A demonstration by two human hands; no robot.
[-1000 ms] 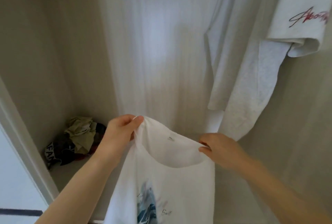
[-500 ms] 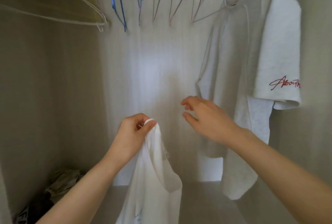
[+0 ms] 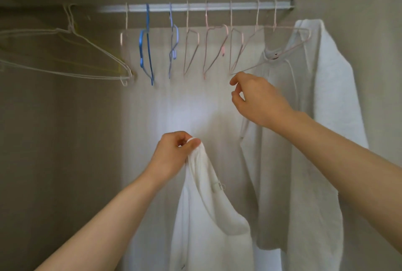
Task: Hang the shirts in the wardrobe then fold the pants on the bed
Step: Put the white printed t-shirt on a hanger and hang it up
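I stand facing the open wardrobe. My left hand (image 3: pixel 174 153) pinches the collar of a white shirt (image 3: pixel 208 223), which hangs down limp below it. My right hand (image 3: pixel 256 98) is raised just under the lower tip of an empty pink hanger (image 3: pixel 237 53), fingers loosely curled, holding nothing. Along the metal rail (image 3: pixel 195 7) hang several empty hangers, pink and blue (image 3: pixel 145 48). At the right end, two white shirts hang from the rail: a thin one (image 3: pixel 289 140) and a thicker one (image 3: pixel 335 88) behind it.
White wire hangers (image 3: pixel 65 53) hang at the far left, turned sideways. The wardrobe's back wall (image 3: pixel 174 107) is lit in the middle. The side walls close in on both sides.
My view has tilted up from the wardrobe floor to the rail. My right hand let go of the shirt collar and rose toward the pink hangers. The left hand kept its hold.
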